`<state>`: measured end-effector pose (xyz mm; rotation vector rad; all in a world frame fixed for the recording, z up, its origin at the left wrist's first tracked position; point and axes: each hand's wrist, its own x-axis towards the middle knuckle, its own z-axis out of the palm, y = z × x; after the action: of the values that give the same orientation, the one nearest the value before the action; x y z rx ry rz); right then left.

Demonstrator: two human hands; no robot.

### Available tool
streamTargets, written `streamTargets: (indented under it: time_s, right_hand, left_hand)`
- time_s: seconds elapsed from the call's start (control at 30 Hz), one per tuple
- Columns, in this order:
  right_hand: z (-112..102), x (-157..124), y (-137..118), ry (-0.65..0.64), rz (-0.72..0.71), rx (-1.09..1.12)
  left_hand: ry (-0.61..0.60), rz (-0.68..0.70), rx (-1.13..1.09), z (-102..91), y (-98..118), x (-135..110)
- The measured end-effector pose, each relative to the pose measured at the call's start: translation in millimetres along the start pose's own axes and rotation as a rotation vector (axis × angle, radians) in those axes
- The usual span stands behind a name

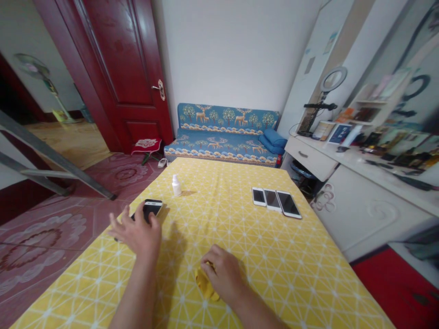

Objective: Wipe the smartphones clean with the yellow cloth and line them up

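My left hand [141, 232] is over a dark-screened phone [152, 207] at the left edge of the table, its fingers spread. Much of the phone is hidden under this hand, and I cannot tell whether the fingertips press on it. Near the front middle, the fingers of my right hand [224, 273] are closed on a crumpled yellow cloth [206, 287] on the tabletop. A small white bottle [176, 185] stands upright beyond my left hand. On the right lie a small phone [258, 197], a middle phone [272, 199] and a larger phone [288, 204], side by side, screens up.
A yellow patterned tablecloth [219, 214] covers the table. Past its far edge is a blue sofa [219, 137] with deer prints. To the right stands a white dresser [363, 201] crowded with bottles and a ring light [334, 80]. A metal ladder-like frame [68, 167] leans at left.
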<state>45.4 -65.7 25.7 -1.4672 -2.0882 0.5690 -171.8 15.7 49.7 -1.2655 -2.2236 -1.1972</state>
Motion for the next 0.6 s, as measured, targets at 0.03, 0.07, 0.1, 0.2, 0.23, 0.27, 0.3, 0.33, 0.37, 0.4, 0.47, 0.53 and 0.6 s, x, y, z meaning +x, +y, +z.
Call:
streamTargets:
  time_s: [0.03,0.07,0.1,0.2,0.23,0.27,0.3,0.33,0.37,0.4,0.47,0.53,0.6]
  right_hand:
    - [0,0,0,0.004,-0.002,0.009]
    - [-1,-1,0,0.008,-0.003,0.016]
    - [-1,0,0,0.013,-0.002,0.021]
    - [-3,0,-1,0.018,0.004,0.030]
    - [-3,0,-1,0.013,0.008,0.032]
    - [-4,0,-2,0.008,0.013,0.032]
    - [-5,0,-2,0.002,0.017,0.031]
    - [-5,-1,-3,-0.006,0.017,0.025]
    - [-6,-2,-3,-0.018,0.011,0.015]
    - [-7,-3,-3,-0.034,-0.004,0.000]
    - [-8,-5,-1,-0.072,-0.051,-0.036]
    - [-8,-7,2,-0.109,-0.090,-0.054]
    - [-8,-8,5,-0.125,-0.091,-0.043]
  left_hand:
    - [-0.040,-0.027,0.062,1.8,-6,2]
    - [-0.102,-0.046,0.119,4.5,-12,3]
    - [-0.171,-0.052,0.172,7.9,-16,4]
    - [-0.314,-0.018,0.295,17.9,-26,1]
    - [-0.323,0.000,0.318,20.3,-27,1]
    - [-0.317,0.015,0.330,21.9,-28,0]
    - [-0.304,0.025,0.334,22.8,-28,-1]
    - [-0.289,0.031,0.333,23.0,-28,-1]
    - [-0.276,0.034,0.331,22.5,-27,-1]
    - [-0.266,0.031,0.328,21.6,-26,-2]
    - [-0.267,0.012,0.330,18.9,-22,-3]
    - [-0.289,-0.003,0.334,15.8,-17,-5]
    - [-0.327,0.000,0.340,13.4,-11,-7]
